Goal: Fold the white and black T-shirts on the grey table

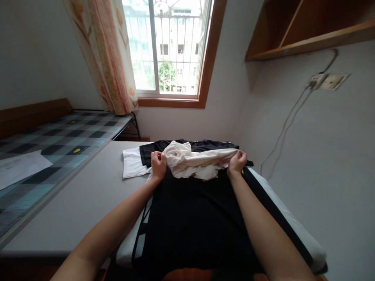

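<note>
A crumpled cream-coloured garment [202, 160] is stretched sideways between my two hands, bunched up most at its left end. Its left end is pinched in my left hand [158, 163], fingers closed. At the other end, my right hand [237, 160] grips the cloth in a closed fist. Beneath the cream cloth lies a black garment [202, 218], spread flat toward me. Behind it are more dark clothes [152, 150], and a white piece of clothing [131, 164] sticks out on the left. What kind of garment the cream one is, I cannot tell.
The clothes lie on a white table [88, 195]. To the left is a bed with a checked mattress [73, 128] and a paper sheet [23, 166]. A curtain [108, 58] hangs beside the window. A cable [281, 136] runs down the right wall below a wooden shelf [310, 41].
</note>
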Demonstrator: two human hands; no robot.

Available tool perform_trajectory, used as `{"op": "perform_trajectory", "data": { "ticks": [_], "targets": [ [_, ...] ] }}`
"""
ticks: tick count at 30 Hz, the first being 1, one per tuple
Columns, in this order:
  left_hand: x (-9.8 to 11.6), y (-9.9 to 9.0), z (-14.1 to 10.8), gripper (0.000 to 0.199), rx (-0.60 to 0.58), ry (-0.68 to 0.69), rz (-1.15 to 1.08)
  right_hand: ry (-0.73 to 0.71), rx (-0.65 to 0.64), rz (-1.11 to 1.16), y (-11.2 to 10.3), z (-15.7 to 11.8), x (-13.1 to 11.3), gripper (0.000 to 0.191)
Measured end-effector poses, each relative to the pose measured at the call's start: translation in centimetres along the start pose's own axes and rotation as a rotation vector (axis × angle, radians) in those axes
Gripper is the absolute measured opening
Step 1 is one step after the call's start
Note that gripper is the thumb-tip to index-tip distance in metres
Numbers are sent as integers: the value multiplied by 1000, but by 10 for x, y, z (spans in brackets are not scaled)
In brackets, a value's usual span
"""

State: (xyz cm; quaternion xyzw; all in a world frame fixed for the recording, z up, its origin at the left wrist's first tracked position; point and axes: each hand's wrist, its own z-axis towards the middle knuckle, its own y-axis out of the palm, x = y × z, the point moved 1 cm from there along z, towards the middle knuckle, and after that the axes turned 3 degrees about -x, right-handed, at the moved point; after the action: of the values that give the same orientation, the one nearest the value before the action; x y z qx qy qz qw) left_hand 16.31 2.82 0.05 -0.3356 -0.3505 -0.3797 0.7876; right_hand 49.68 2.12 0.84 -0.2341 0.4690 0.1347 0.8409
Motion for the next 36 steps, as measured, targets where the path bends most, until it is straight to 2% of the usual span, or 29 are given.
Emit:
{"op": "perform_trajectory", "data": {
  "ticks": [3, 4, 6, 9, 12, 15, 18, 20, 23, 26, 29, 31, 33, 36],
  "targets": [
    [8, 0, -8, 34, -72, 136, 153, 69, 153, -52, -8, 0, -3, 27],
    [12, 0, -11, 42, -122, 195, 209, 7, 153, -102, -10, -4, -9, 27],
    [19, 0, -15, 47, -243, 309, 283, -191, 99, -198, -13, -14, -24, 27],
    [26, 1, -19, 38, -427, 433, 298, -508, -123, -225, -13, -33, -47, 26],
    [27, 5, -21, 33, -567, 493, 300, -686, -398, -237, -8, -50, -58, 29],
    [27, 8, -22, 31, -593, 511, 336, -644, -600, -381, 1, -56, -53, 34],
    [28, 7, -23, 24, -592, 474, 363, -525, -684, -480, 5, -52, -42, 26],
    [28, 5, -23, 22, -587, 433, 355, -478, -672, -475, 6, -48, -37, 22],
    [28, 3, -23, 32, -564, 322, 345, -461, -646, -433, 7, -44, -34, 19],
    [26, 2, -22, 25, -578, 208, 402, -467, -575, -354, 8, -44, -33, 20],
    [26, 3, -22, 33, -577, 219, 453, -450, -412, -199, 8, -39, -29, 22],
    [24, 4, -21, 42, -530, 266, 468, -399, -281, -78, 8, -32, -23, 23],
    [22, 5, -20, 49, -488, 295, 473, -293, -128, 26, 7, -20, -13, 24],
    [17, 7, -19, 50, -513, 276, 476, -89, 110, 109, 3, -2, 7, 22]
  ]
}}
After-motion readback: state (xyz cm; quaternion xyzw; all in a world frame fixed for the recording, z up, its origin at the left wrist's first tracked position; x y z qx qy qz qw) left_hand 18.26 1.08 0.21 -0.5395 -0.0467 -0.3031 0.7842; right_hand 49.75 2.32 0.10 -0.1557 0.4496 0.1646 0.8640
